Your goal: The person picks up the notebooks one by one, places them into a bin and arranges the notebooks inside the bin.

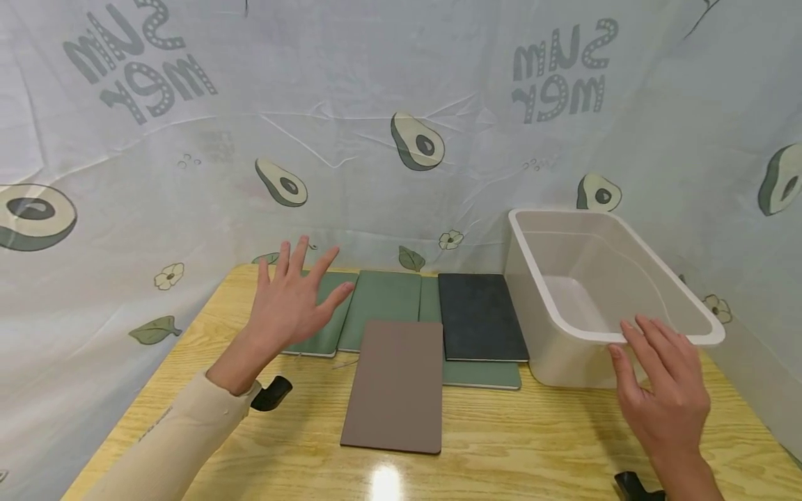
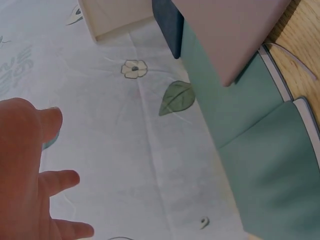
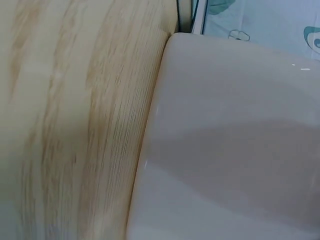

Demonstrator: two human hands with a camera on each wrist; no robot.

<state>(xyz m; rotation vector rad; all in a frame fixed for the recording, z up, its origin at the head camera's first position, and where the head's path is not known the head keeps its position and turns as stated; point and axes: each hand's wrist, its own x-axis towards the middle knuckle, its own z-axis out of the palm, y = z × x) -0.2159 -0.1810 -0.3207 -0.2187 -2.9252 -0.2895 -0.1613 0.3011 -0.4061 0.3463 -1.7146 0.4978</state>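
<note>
My left hand [image 1: 288, 306] hovers with fingers spread over the left green notebook [image 1: 319, 334], holding nothing. Beside that lies another green notebook [image 1: 385, 299], partly covered by a brown notebook [image 1: 397, 390] nearer me. To their right a black notebook [image 1: 482, 313] rests on a further green notebook [image 1: 482, 374]. My right hand [image 1: 664, 390] is at the near rim of a beige plastic bin [image 1: 551, 355], its fairly straight fingers reaching over the edge; whether they touch it is hard to tell. In the right wrist view the bin's outer wall [image 3: 225, 140] fills the right side, with no hand showing.
Everything stands on a wooden table [image 1: 301, 445]. A pale curtain [image 1: 351, 83] printed with avocados hangs right behind the notebooks and bin. A thin ribbon [image 2: 295, 60] trails from a green notebook. Black wrist mounts [image 1: 272, 393] stick out by both wrists.
</note>
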